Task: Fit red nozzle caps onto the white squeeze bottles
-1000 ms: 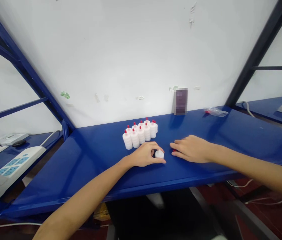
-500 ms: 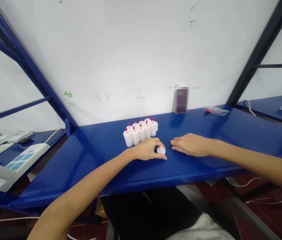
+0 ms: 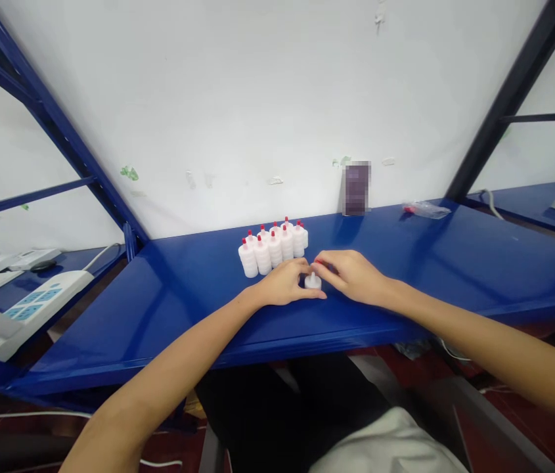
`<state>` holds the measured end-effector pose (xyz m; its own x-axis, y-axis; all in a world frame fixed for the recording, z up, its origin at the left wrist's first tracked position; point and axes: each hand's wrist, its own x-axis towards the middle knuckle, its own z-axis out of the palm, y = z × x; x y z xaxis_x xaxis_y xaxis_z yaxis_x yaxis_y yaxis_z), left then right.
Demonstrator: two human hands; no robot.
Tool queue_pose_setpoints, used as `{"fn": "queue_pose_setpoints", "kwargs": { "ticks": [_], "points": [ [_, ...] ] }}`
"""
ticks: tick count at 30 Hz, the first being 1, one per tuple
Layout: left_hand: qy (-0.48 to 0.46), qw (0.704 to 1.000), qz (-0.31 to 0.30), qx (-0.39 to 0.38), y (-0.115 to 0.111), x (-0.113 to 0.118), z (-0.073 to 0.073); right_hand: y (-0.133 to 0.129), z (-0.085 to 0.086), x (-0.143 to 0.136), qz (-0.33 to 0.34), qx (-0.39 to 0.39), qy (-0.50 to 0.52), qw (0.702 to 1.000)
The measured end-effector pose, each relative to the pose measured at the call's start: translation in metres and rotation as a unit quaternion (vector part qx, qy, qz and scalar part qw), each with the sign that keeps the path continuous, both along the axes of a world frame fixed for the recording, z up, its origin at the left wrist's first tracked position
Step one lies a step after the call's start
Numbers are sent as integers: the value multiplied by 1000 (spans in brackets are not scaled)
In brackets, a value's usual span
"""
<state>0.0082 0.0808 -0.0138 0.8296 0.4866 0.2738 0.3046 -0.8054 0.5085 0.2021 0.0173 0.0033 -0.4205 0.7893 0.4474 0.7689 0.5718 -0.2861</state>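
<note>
My left hand (image 3: 283, 283) is curled around a small white bottle (image 3: 313, 282) standing near the front of the blue table; its white nozzle tip points up uncapped. Between the fingertips of my right hand (image 3: 356, 278) is a small red cap (image 3: 318, 262), pinched just above that nozzle. Whether the cap touches the tip is hard to see. Just behind my left hand stand several white bottles (image 3: 274, 251) in two close rows, all upright with red caps on.
A pixelated dark rectangular object (image 3: 356, 189) leans against the wall. Toward the back right lies a clear plastic bag (image 3: 427, 209) with something red in it. Blue frame posts (image 3: 110, 190) rise at the left, beside a white power strip (image 3: 43, 305) on the neighbouring surface.
My right hand has moved left from the table to above the bottle, and a red cap now shows in its fingers. My left hand still holds the bottle. The view has shifted slightly.
</note>
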Motion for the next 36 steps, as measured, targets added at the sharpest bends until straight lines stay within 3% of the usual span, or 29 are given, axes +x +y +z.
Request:
{"fn": "queue_pose_setpoints", "kwargs": {
  "ticks": [8, 15, 24, 30, 33, 36],
  "points": [
    [-1, 1000, 1, -22, -3, 1, -2, 0, -6, -4, -9, 75, -133, 988],
    [20, 999, 12, -36, -6, 1, 0, -2, 2, -8, -16, 18, -218, 976],
    [27, 999, 15, -32, -6, 1, 0, -5, 14, -14, -17, 10, -308, 951],
    [16, 998, 17, -60, -9, 0, 2, 0, 21, -7, -37, -24, -226, 973],
    [15, 997, 26, -73, -9, -1, 2, 25, 31, 10, -100, 15, -128, 987],
    [14, 996, 33, -78, -9, -1, 2, 61, 47, 24, -172, 32, -69, 982]
  ]
}}
